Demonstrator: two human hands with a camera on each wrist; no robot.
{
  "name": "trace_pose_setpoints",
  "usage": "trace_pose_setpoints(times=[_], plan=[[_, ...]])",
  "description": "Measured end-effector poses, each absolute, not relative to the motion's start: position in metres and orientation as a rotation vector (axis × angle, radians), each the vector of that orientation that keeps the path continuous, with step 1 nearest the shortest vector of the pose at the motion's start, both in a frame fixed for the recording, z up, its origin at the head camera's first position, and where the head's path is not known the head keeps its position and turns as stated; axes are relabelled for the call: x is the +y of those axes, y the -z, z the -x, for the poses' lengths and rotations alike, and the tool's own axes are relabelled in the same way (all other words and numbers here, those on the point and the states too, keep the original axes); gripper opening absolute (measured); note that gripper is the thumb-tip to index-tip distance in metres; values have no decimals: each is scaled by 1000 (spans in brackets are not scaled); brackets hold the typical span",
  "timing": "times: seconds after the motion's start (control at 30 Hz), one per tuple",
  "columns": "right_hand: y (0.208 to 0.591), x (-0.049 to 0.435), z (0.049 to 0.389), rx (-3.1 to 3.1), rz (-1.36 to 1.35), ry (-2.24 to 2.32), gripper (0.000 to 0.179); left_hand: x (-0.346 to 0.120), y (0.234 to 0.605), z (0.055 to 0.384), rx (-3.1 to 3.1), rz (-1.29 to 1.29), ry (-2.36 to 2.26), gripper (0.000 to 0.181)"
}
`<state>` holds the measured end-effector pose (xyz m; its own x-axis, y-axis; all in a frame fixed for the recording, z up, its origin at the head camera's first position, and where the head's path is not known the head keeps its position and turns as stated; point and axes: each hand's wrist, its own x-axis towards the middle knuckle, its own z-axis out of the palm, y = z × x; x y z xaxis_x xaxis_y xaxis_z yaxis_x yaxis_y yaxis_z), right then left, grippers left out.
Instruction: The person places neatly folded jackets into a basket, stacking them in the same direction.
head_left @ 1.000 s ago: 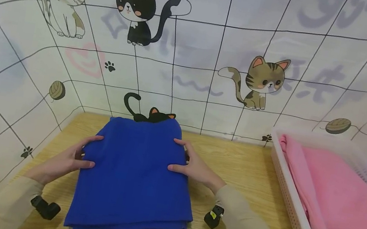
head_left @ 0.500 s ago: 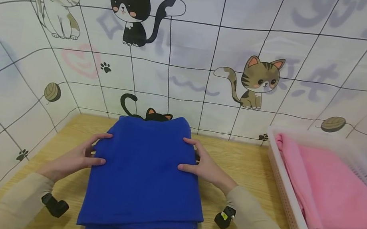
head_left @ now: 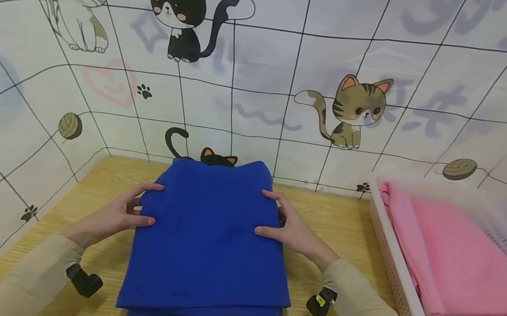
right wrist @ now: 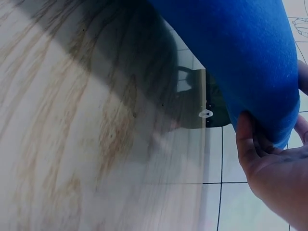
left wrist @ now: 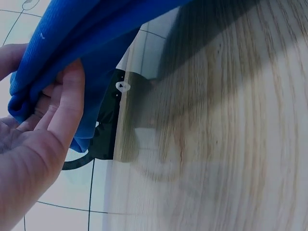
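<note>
A folded blue cloth point(head_left: 212, 252), in several layers, hangs between my two hands in the head view. My left hand point(head_left: 115, 217) grips its left edge, thumb on the near face and some fingers tucked underneath. On the opposite edge, my right hand point(head_left: 296, 233) holds it the same way. Both wrist views show a gap between the tabletop and the part of the cloth near each hand. In the left wrist view the fingers point(left wrist: 70, 101) lie under the cloth's folds. Whether its lower edge touches the table I cannot tell.
A white plastic basket point(head_left: 409, 307) with a folded pink cloth point(head_left: 463, 260) in it stands on the right of the wooden table point(head_left: 329, 215). Behind and at the left rises a wall covering point(head_left: 268, 71) printed with cats and grid lines.
Both hands have carried the blue cloth to the right, closer to the basket. Their hold on its edges looks the same. The head view has shifted slightly.
</note>
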<state>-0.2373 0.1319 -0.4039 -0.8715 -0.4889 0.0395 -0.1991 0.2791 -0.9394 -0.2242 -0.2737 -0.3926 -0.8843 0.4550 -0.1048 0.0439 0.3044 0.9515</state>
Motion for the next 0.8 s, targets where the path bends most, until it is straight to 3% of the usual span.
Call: trace_pose_setpoints(times=[0.8], plan=[[390, 167, 228, 2355, 642, 1600, 76, -242, 390, 230, 2081, -483, -1640, 72]])
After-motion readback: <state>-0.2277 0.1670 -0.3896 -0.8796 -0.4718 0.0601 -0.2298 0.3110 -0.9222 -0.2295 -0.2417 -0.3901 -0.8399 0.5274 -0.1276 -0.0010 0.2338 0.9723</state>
